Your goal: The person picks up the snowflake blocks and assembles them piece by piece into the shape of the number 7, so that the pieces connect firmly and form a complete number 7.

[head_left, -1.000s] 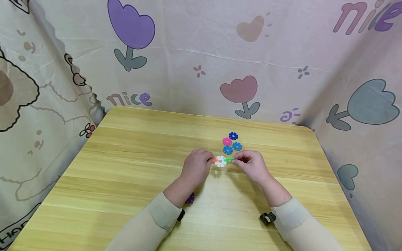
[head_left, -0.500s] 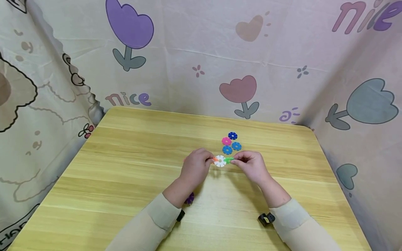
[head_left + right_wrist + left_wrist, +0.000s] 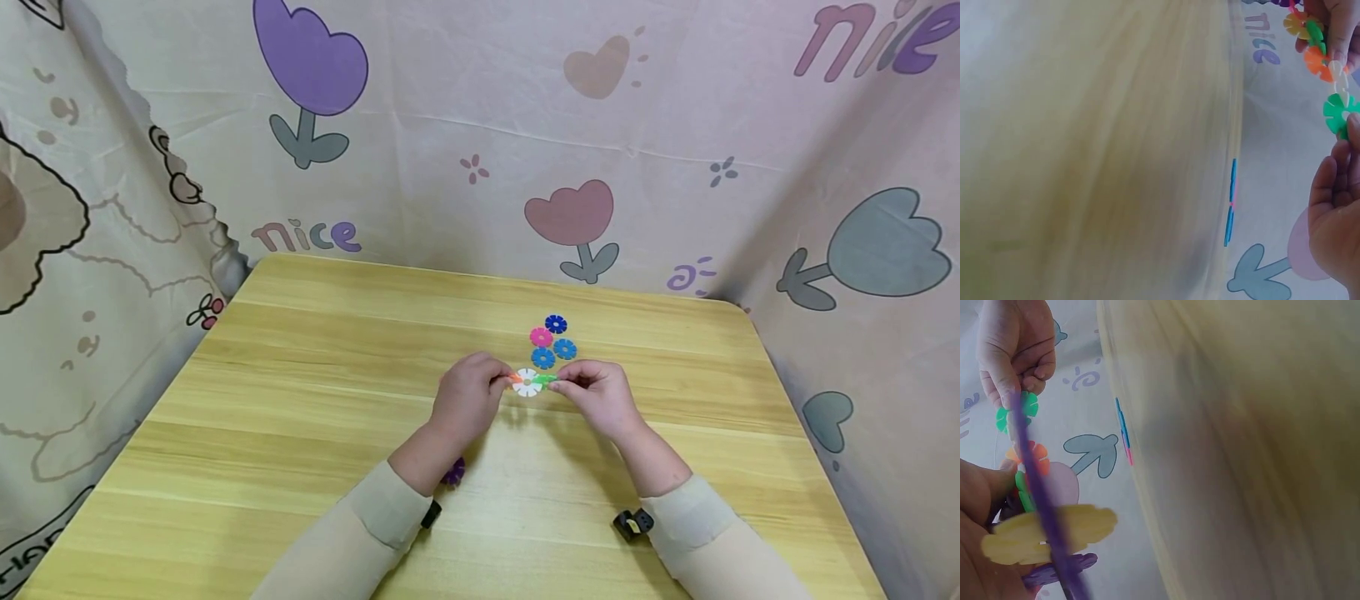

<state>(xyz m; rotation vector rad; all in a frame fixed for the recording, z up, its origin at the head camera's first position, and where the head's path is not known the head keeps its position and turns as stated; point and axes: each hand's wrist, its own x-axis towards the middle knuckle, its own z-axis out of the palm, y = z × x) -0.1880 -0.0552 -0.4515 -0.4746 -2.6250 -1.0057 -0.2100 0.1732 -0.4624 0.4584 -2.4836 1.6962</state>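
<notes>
My left hand (image 3: 468, 398) pinches the orange disc (image 3: 1317, 64) of a chain of notched plastic snowflake discs. My right hand (image 3: 603, 396) pinches the green disc (image 3: 1337, 114) at the chain's other end between thumb and fingertips. Between the hands, a white disc (image 3: 527, 382) faces up, slotted between orange and green. Behind the left hand the chain runs on through another green disc (image 3: 1024, 490), a yellow disc (image 3: 1054, 534) and purple ones. One purple disc (image 3: 454, 472) shows beside the left forearm in the head view; the left hand hides much of this part.
Just beyond the hands, several loose discs lie flat on the wooden table (image 3: 315, 350): a dark blue disc (image 3: 556, 323), a pink disc (image 3: 541, 337) and two lighter blue discs (image 3: 565, 349). A printed curtain (image 3: 420, 167) hangs behind the table's far edge.
The hands keep their grip and barely move. The white disc has risen very slightly between them; the loose discs stay where they were.
</notes>
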